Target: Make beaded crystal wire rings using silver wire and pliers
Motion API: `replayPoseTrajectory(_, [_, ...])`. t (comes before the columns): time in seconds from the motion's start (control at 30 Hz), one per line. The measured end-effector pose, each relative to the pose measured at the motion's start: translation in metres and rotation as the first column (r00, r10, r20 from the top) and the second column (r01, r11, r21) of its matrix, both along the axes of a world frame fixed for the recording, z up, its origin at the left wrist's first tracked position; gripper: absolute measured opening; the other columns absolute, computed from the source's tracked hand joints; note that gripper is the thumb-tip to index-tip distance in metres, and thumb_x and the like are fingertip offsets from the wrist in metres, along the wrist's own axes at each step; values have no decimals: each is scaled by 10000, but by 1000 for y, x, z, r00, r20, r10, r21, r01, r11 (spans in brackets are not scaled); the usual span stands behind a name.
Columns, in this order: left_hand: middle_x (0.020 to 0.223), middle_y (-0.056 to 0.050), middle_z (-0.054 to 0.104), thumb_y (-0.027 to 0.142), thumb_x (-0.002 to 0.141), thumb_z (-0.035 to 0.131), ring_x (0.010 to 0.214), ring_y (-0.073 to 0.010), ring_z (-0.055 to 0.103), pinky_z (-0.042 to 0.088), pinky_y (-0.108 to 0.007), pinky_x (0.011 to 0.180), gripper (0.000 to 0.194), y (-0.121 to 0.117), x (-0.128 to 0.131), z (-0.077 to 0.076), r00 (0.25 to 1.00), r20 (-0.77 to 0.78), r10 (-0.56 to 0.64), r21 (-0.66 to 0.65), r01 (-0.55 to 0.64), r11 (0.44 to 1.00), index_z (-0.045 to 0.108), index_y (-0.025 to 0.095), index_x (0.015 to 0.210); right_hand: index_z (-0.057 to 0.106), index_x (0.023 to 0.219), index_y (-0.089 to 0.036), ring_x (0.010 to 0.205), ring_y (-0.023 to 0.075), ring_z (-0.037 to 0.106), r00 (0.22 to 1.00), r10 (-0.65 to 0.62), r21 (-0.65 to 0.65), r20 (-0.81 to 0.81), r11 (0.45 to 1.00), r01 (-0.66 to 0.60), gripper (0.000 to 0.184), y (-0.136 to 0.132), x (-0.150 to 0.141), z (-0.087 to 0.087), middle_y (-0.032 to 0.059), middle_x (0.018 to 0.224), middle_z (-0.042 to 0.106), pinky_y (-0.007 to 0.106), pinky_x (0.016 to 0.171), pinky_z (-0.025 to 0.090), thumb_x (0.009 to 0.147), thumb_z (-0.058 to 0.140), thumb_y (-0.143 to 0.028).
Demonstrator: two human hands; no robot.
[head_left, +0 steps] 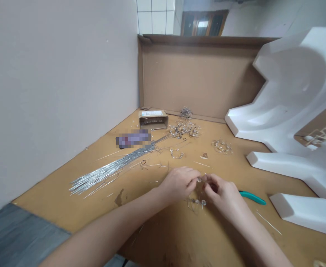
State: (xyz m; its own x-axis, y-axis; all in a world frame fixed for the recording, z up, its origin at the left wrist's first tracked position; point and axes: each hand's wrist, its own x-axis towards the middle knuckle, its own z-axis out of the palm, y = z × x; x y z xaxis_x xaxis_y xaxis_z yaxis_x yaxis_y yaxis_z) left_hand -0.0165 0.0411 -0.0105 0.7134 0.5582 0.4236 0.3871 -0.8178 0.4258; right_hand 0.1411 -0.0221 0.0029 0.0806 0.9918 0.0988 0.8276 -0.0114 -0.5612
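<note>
My left hand [179,182] and my right hand [222,194] meet over the brown tabletop [157,237], fingers pinched together. Between the fingertips sits a small clear bead on thin wire [199,180]. A short strand of wired clear beads [198,202] hangs below the hands and touches the table. Teal-handled pliers [252,197] lie just right of my right hand, partly hidden by it.
A bundle of thin silver wires [109,170] lies to the left. Heaps of clear beads and rings [183,129] and a small cardboard box [153,119] sit farther back. White foam packing pieces [290,111] fill the right side. A cardboard sheet [196,78] stands behind.
</note>
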Motion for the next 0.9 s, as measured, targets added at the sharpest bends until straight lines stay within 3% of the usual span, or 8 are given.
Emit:
replayPoseTrajectory(0.1, [853, -16, 623, 197, 842, 360, 793, -131, 537, 386, -231, 729, 222, 1, -1, 1, 994, 113, -2, -118, 15, 993, 576, 196, 893, 550, 764, -211, 514, 132, 513, 972, 43, -80, -229, 995, -63, 136, 1, 5, -1, -20, 574, 547, 248, 524, 402, 722, 429, -260])
replayPoseTrajectory(0.23, [775, 4, 609, 241, 825, 398, 708, -114, 535, 401, -216, 663, 188, -1, 0, 2, 978, 186, 89, -313, -26, 949, 574, 199, 878, 507, 786, -199, 480, 104, 510, 844, 39, -158, -534, 977, -145, 122, 4, 10, -4, -30, 626, 562, 243, 497, 437, 697, 461, -271])
replayPoseTrajectory(0.37, [706, 12, 586, 275, 802, 441, 623, -96, 516, 400, -207, 608, 172, -4, 3, 0, 953, 265, 148, -490, 0, 872, 575, 180, 853, 492, 730, -200, 488, 102, 503, 825, 33, -143, -564, 980, -137, 80, 6, 10, -5, -35, 600, 553, 234, 475, 441, 687, 483, -266])
replayPoseTrajectory(0.5, [645, 14, 554, 301, 738, 539, 578, -89, 487, 385, -200, 558, 160, -1, 4, 1, 937, 288, 198, -675, 52, 736, 581, 152, 776, 490, 720, -201, 501, 107, 511, 818, 53, -130, -573, 980, -154, 93, 6, 9, -5, -36, 594, 549, 235, 473, 440, 704, 497, -292])
replayPoseTrajectory(0.67, [778, -17, 549, 306, 704, 597, 702, -100, 491, 388, -225, 684, 182, 6, 1, 8, 900, 398, 179, -683, 160, 713, 604, 130, 660, 484, 771, -187, 444, 75, 481, 774, 88, -131, -627, 968, -216, 179, 5, 8, -3, -30, 627, 564, 230, 480, 414, 745, 507, -362])
replayPoseTrajectory(0.73, [827, -32, 563, 323, 737, 573, 758, -107, 507, 382, -237, 740, 212, 7, -1, 8, 857, 497, 139, -744, 338, 575, 618, 126, 672, 477, 785, -185, 446, 71, 483, 759, 100, -126, -644, 964, -233, 194, 5, 8, -2, -32, 629, 558, 229, 490, 406, 756, 508, -374])
replayPoseTrajectory(0.83, [833, -52, 585, 341, 757, 561, 752, -110, 527, 392, -250, 726, 234, 6, -2, 4, 788, 589, 178, -803, 546, 240, 632, 118, 749, 472, 783, -186, 458, 77, 493, 755, 117, -116, -645, 962, -248, 200, 4, 9, -1, -35, 618, 543, 233, 501, 400, 765, 509, -382])
replayPoseTrajectory(0.9, [816, -57, 592, 334, 752, 572, 721, -108, 530, 390, -247, 695, 230, 6, -2, 0, 775, 591, 223, -806, 578, 126, 637, 114, 771, 471, 762, -185, 463, 81, 495, 764, 131, -112, -632, 960, -257, 201, 4, 10, -1, -35, 609, 538, 237, 506, 397, 768, 511, -383])
